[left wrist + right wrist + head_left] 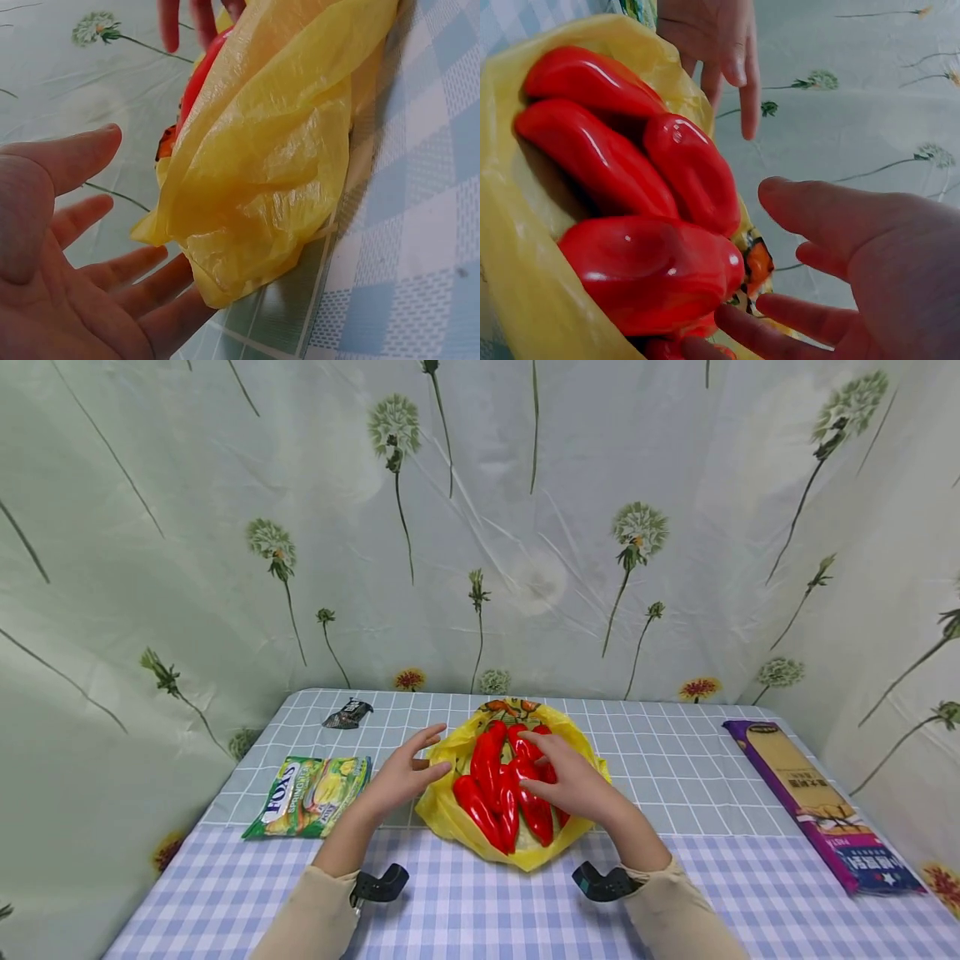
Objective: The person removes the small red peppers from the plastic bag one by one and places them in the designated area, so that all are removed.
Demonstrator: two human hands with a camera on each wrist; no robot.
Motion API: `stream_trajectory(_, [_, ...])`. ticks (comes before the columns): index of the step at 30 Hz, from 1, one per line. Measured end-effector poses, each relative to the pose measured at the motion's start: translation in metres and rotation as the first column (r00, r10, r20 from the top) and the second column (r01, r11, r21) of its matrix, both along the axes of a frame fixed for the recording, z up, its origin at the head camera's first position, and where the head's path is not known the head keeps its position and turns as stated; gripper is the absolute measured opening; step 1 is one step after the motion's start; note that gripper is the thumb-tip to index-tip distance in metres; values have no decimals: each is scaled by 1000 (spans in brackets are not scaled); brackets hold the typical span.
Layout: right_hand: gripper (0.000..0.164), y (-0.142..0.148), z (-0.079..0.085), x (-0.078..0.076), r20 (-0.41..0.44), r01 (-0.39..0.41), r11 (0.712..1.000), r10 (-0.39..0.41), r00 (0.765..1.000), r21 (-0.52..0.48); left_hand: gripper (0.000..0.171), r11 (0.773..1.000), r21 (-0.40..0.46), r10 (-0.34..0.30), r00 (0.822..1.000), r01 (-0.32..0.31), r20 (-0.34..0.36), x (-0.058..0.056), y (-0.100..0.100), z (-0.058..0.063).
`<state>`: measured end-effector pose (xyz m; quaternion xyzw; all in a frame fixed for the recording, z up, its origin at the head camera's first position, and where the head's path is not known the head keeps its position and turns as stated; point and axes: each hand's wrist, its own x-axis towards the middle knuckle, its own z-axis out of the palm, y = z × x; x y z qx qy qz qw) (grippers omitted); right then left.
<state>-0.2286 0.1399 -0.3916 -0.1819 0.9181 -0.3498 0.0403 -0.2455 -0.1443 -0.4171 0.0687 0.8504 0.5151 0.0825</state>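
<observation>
In the head view a yellow plastic bag (453, 822) lies spread wide on the table, with several glossy red peppers (487, 768) in it. My left hand (401, 781) is at the bag's left edge, fingers spread and holding nothing. The left wrist view has its fingertips beside the crumpled yellow side (262, 195); whether they touch it I cannot tell. Over the right part of the bag hovers my right hand (573, 777), its fingers loosely bent and apart. Nothing is in its grasp in the right wrist view, where red peppers (652, 274) lie close to its fingertips.
Left of the bag lies a green and yellow FOX'S candy packet (311, 797). Behind it is a small black wrapper (348, 713). A long purple and tan pasta packet (821, 802) lies at the far right. A dandelion-print curtain (540, 552) rises behind the checked tablecloth (480, 910).
</observation>
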Motion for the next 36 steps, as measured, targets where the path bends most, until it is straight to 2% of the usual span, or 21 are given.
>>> stream_trajectory(13, [82,-10,-5,4,61,56,996,-61,996,76,60,996,81,-35,998,30,59,-2,-3,-5])
stream_trajectory(21, [82,-15,-10,4,25,64,992,-68,997,112,61,989,113,-98,994,92,52,-2,-4,-8])
stream_trajectory(31, [76,-16,-12,4,12,56,987,-58,998,153,57,990,102,-108,992,102,57,-2,-4,-8])
stream_trajectory(36, [73,-15,-11,4,-26,30,986,-26,999,166,55,990,94,-112,992,106,62,-2,-6,-8])
